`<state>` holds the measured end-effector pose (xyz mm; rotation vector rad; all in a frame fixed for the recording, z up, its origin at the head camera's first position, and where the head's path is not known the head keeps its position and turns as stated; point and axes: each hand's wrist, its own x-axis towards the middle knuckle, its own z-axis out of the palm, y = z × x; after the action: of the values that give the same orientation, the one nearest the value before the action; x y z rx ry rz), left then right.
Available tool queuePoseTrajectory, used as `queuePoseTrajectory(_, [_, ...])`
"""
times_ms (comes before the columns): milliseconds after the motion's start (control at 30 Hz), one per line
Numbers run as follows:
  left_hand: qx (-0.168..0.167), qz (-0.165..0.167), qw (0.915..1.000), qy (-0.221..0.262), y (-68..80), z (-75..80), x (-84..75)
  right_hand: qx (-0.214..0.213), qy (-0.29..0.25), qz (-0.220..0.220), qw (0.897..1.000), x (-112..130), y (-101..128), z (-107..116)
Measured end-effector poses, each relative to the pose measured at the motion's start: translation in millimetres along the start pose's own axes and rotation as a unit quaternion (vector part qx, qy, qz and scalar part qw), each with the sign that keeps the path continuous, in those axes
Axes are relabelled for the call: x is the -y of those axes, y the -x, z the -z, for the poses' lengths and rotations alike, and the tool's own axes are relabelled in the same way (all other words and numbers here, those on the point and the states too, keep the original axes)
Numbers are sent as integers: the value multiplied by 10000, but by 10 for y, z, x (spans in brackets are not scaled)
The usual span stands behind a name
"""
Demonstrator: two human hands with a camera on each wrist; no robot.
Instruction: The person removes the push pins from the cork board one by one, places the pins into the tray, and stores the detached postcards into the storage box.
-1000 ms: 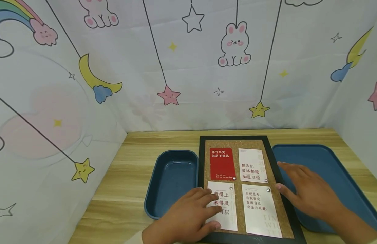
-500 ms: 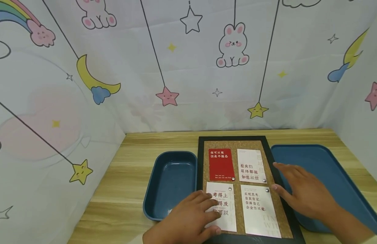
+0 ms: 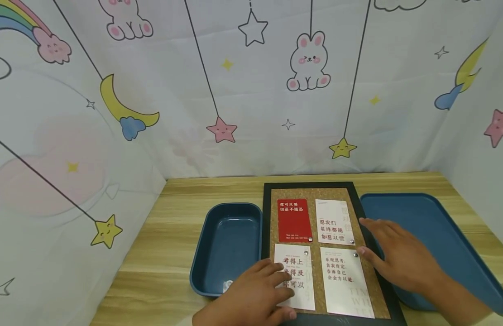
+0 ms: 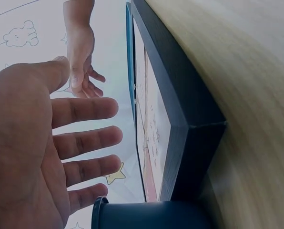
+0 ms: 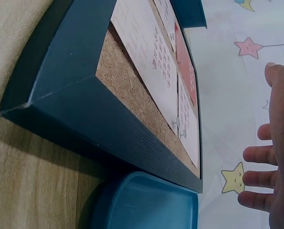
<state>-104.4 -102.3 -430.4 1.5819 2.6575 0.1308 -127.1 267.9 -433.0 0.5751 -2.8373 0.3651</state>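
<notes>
A black-framed cork board (image 3: 289,193) lies on the table with a red card (image 3: 292,220) and several white cards, among them the lower-left card (image 3: 302,299) and the lower-right card (image 3: 345,294). Small silver pushpins (image 3: 310,239) sit at card corners. My left hand (image 3: 251,292) hovers over the lower-left card, fingers spread and holding nothing; the left wrist view shows a gap between that hand (image 4: 46,143) and the board. Above the board's right edge, my right hand (image 3: 404,258) is extended with nothing in it. Its fingers look loosely straight in the right wrist view.
Left of the board stands a deep blue bin (image 3: 235,235) with a small pale thing (image 3: 227,285) inside, partly behind my left hand. A flat blue tray (image 3: 430,226) lies to the right. A printed white cloth (image 3: 255,99) encloses the table's back and sides.
The right hand has drifted slightly left toward the board. The head view has shifted a little, and the pale thing in the bin has come into sight. The cards stay in place.
</notes>
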Motion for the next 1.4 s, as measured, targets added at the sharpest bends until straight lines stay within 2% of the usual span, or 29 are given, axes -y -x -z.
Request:
queuePoseTrajectory(467, [35, -106, 9999, 89, 3, -62, -13, 27, 81, -14, 10000, 72, -27, -25])
queuePoseTrajectory(800, [-107, -159, 9996, -216, -3, -83, -24, 6, 6, -26, 10000, 132, -41, -63])
queuePoseTrajectory(1400, [78, -97, 9999, -70, -23, -105, -9, -63, -107, 105, 9999, 211, -92, -151])
